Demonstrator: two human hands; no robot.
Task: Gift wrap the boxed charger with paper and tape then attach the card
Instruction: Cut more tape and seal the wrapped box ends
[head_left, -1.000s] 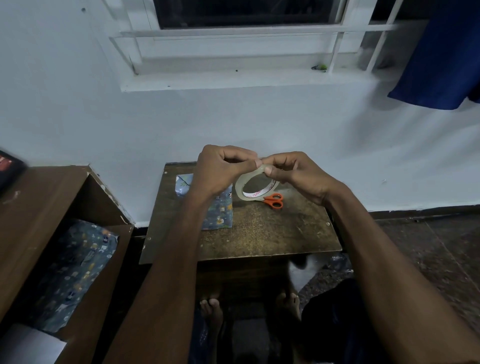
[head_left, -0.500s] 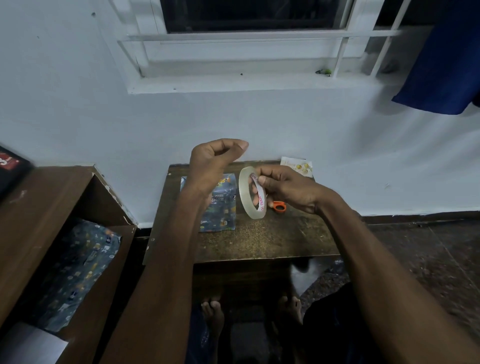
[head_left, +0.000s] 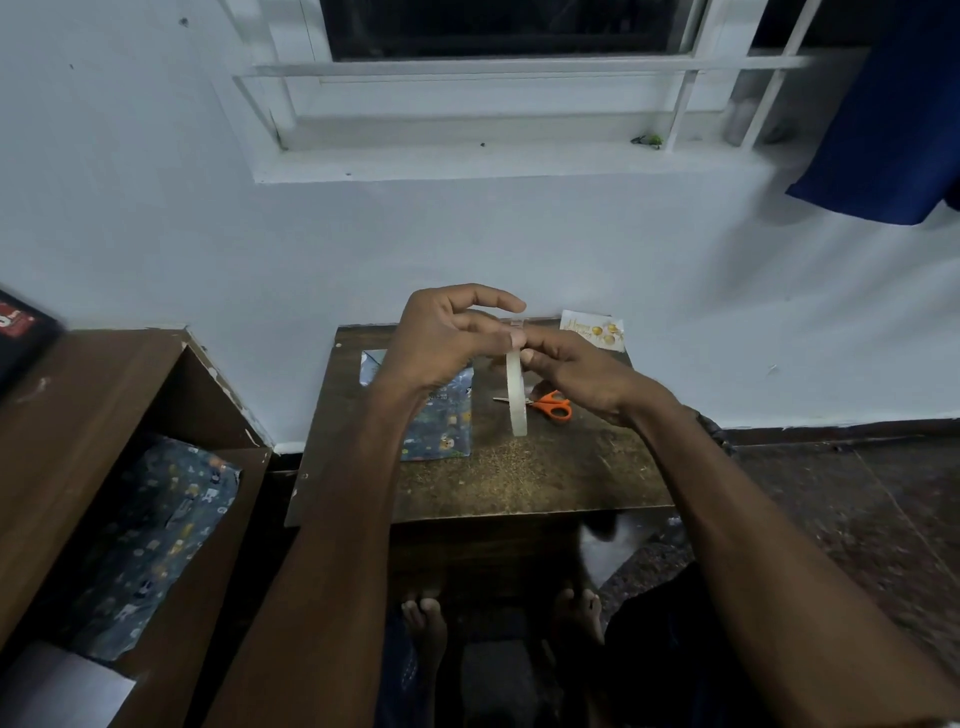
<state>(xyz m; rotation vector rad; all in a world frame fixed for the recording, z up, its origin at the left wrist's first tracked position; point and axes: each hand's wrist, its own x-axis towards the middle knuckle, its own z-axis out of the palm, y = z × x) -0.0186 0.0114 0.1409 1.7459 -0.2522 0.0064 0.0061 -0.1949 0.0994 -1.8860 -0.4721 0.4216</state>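
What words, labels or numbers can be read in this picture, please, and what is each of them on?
Nothing reads in full.
Card: gold script along its top, too small to read.
Dark object at the left edge: a red and white label, cut off and blurred.
Tape roll: edge-on, no print shows.
Wrapped box: pictures only.

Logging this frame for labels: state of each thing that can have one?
tape roll: on edge, held above the table
left hand: pinching the tape end
right hand: gripping the tape roll
wrapped box: flat on the table, papered
scissors: lying on the table
card: unattached, by the wall
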